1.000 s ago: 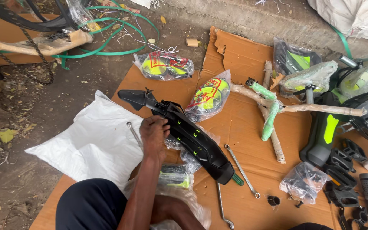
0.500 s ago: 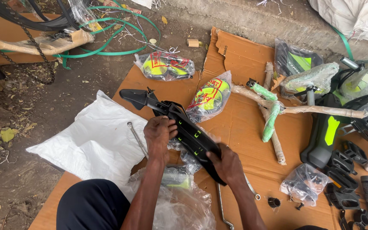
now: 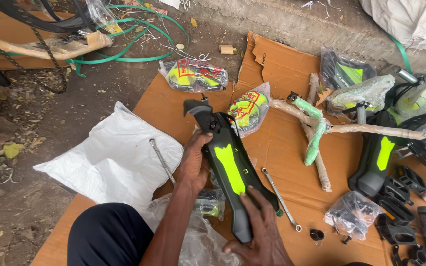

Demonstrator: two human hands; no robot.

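A long black plastic part with a bright yellow-green panel (image 3: 228, 167) lies tilted across the middle of the view, above a brown cardboard sheet (image 3: 272, 64). My left hand (image 3: 195, 160) grips its left edge near the upper end. My right hand (image 3: 256, 231) holds its lower end from below, fingers spread over the black plastic. A small clear bag with yellow-green contents (image 3: 210, 203) lies under the part, between my arms. A silver wrench (image 3: 281, 198) rests on the cardboard just right of the part.
A white sack (image 3: 109, 157) with a second wrench (image 3: 161, 158) lies to the left. Bagged yellow parts (image 3: 193, 75) lie at the back. Wrapped handlebars (image 3: 316, 129), black pedals (image 3: 395, 197) and a bag of small hardware (image 3: 351, 214) sit to the right. Dirt ground lies left.
My right hand came in and took the part's lower end. The part has turned over, its yellow-green panel now facing up, and stands more upright in the view.
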